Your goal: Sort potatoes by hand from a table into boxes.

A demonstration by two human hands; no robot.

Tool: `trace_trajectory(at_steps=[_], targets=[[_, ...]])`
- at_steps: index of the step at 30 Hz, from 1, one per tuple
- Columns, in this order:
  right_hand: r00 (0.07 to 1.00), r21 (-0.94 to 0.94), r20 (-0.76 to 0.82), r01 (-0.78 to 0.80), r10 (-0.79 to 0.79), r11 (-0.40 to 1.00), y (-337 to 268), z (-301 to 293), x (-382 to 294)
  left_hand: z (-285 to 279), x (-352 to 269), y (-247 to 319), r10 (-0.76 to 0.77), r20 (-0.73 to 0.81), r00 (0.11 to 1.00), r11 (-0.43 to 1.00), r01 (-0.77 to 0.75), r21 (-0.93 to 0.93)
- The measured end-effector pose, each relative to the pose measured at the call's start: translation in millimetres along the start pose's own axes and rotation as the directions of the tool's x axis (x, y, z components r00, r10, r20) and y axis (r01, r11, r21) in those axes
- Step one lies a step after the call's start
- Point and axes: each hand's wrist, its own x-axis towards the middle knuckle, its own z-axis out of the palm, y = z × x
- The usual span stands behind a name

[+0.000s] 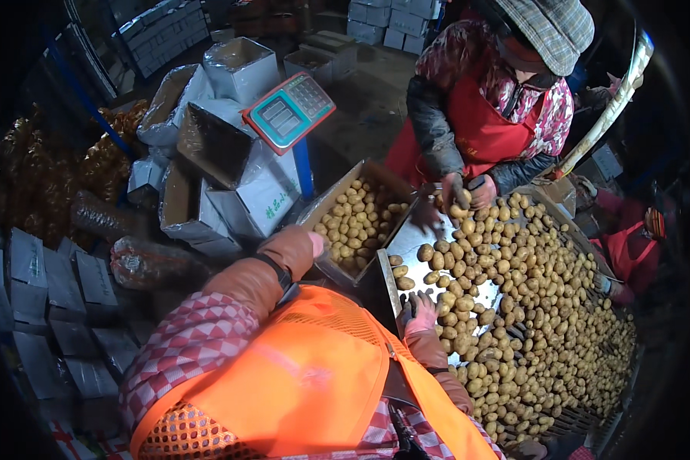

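My left hand (317, 244), in a pink glove, is at the near left edge of an open cardboard box (309, 217) of potatoes (353, 224); the box wall and sleeve hide its fingers. My right hand (421, 311), in a pink and dark glove, rests with fingers spread at the near left edge of a metal sorting table (417, 236), beside the loose potatoes (529, 299) heaped over it. No potato shows in its grasp. A digital scale display (290, 112) stands on a blue post beyond the box.
Across the table a co-worker (494, 115) in a red apron handles potatoes. Another person (629, 247) is at the far right. White cartons (259, 190) are stacked at the left, near filled net bags (149, 261). A wrapped pole (609, 109) rises at the right.
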Motion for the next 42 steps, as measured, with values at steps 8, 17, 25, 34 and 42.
trace_trajectory(at_steps=[8, 17, 25, 34, 42], targets=[[0.999, 0.021, 0.047, -0.006, 0.005, 1.0, -8, -14, -1, 26, -2, -10, -0.036, -0.018, 0.999, 0.988, 0.033, -0.152], [0.983, 0.12, -0.158, -0.073, 0.092, 0.99, -24, -34, 32, -18, 49, -22, -0.001, -0.066, 0.998, 0.984, -0.011, -0.178], [0.857, 0.551, 0.459, -0.48, 0.232, 0.683, -121, -2, 88, -31, 114, -17, 0.015, 0.03, 0.999, 0.989, -0.01, -0.144], [0.592, 0.613, 0.667, -0.781, 0.452, 0.118, -70, 226, 91, 8, 153, 2, -0.15, -0.031, 0.988, 0.988, 0.15, -0.029], [0.442, 0.471, 0.631, -0.871, 0.638, 0.138, -7, 307, 60, 33, 151, 22, -0.11, -0.106, 0.988, 0.992, 0.101, -0.08]])
